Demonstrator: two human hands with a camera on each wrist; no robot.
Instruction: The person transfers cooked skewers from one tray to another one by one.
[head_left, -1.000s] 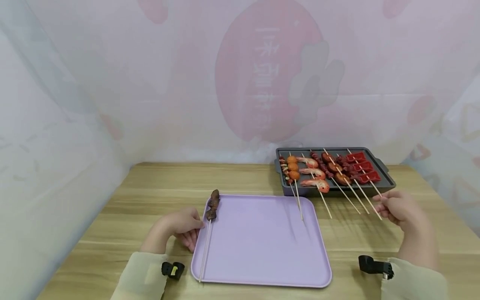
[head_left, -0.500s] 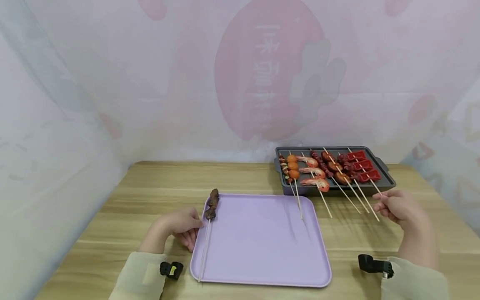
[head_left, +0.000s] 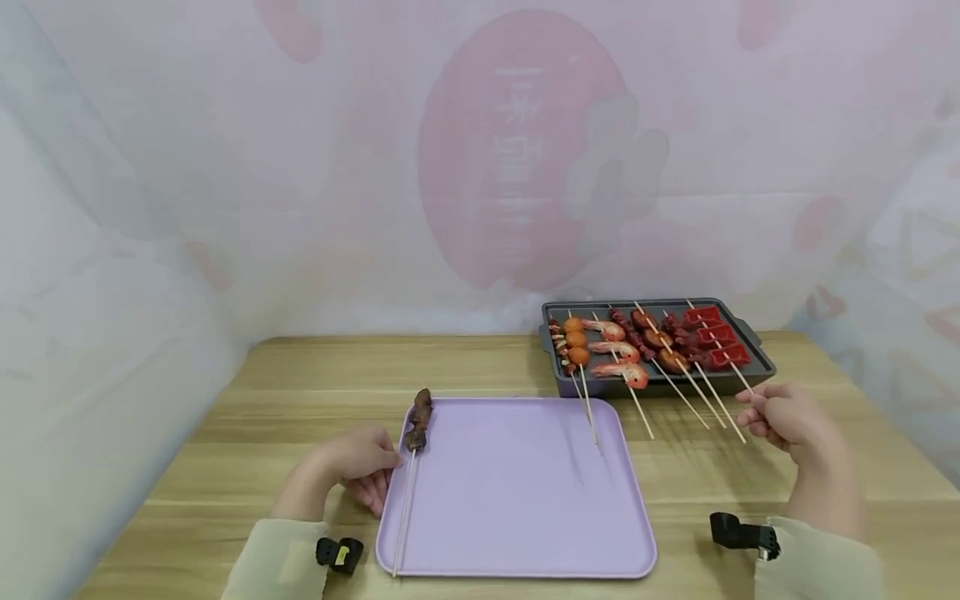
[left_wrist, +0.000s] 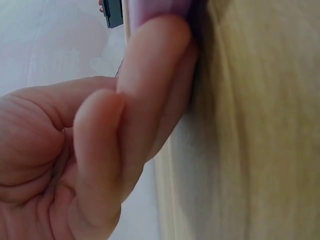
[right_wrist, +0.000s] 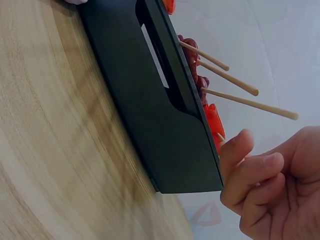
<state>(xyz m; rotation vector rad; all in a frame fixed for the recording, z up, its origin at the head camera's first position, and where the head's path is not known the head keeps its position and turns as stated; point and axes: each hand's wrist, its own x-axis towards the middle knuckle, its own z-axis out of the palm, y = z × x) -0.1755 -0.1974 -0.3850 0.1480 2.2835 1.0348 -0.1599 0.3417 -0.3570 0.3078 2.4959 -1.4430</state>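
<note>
In the head view, my left hand holds the left rim of a lilac tray, thumb at the edge and fingers beside and below it. Along that rim lies a skewer of brown meat chunks, its stick pointing toward me. My right hand pinches the stick of a skewer with red square pieces, which rests in a dark grill pan. In the right wrist view, thumb and fingers come together just beyond the pan's corner; the pinched stick is mostly hidden.
The pan also bears orange balls, shrimp, brown sausage-like slices and dark red meat skewers. Several sticks overhang the pan's front edge, two reaching over the tray's far right corner. A pale printed cloth stands behind the wooden table.
The head view has shifted slightly, so everything sits a little left and lower. The stick end beside my right hand has moved slightly left. Both hands keep their holds.
</note>
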